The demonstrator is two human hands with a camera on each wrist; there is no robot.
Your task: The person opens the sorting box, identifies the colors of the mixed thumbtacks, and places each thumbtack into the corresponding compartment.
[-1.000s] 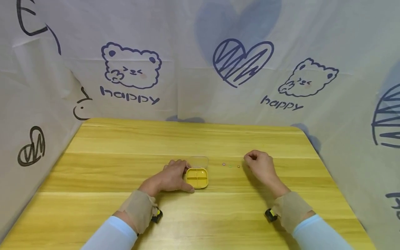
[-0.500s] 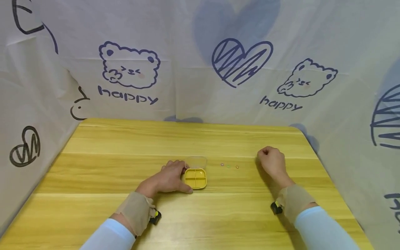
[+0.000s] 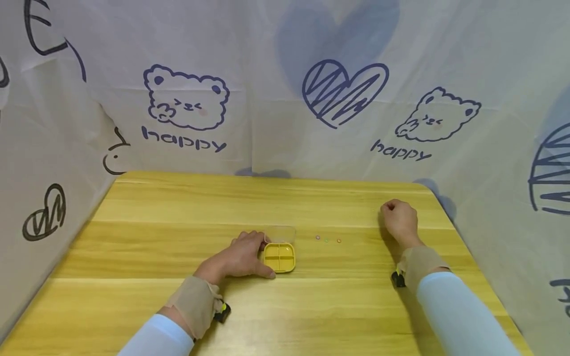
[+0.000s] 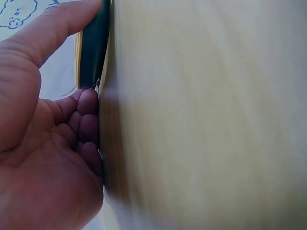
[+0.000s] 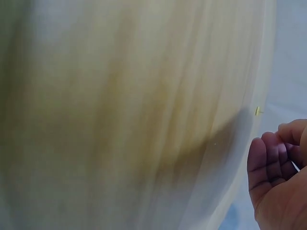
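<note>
A small yellow pill box (image 3: 279, 257) with divided compartments stands on the table, its clear lid (image 3: 280, 234) folded back. My left hand (image 3: 242, 254) holds the box at its left side, thumb along the front and fingers behind. In the left wrist view the thumb lies against the dark-looking underside of the box (image 4: 93, 52). Right of the box lie three tiny round pieces: a pinkish one (image 3: 318, 237), a green one (image 3: 326, 241) and a reddish one (image 3: 339, 241). Farther right, my right hand (image 3: 401, 220) is over the table with loosely curled fingers; nothing shows between them.
The wood-grain table (image 3: 187, 198) has rounded far corners. Behind and beside it hangs white cloth (image 3: 267, 123) with bear and heart drawings. A tiny yellow piece (image 5: 258, 110) shows near the table edge in the right wrist view.
My right hand has moved away from the three small pieces, to the right and farther back. The left hand stays at the pill box, and the pieces lie where they were.
</note>
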